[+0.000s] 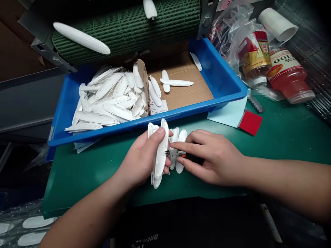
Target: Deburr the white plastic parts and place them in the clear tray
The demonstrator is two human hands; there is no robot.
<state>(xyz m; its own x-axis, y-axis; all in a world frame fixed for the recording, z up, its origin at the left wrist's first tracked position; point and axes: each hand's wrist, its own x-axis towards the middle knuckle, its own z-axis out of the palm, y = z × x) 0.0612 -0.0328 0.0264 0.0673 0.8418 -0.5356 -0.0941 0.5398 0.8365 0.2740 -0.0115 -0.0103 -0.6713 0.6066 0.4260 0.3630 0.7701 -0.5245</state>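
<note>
"What's the left hand (141, 158) doing?"

"Closed around a stack of white oblong plastic pieces (160, 151), holding them steady above the green work mat (77, 182)."

"And the right hand (210, 156)?"

"Pinching black-handled steel nippers (176, 154) for close control, tips at the stack; the bright blue plastic tray (144, 119) sits just behind, within easy reach."

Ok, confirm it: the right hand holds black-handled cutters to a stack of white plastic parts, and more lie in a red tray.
No, the tray is blue, as the head view shows. The right hand with its black-handled cutters and the white plastic parts are as you said.
</note>
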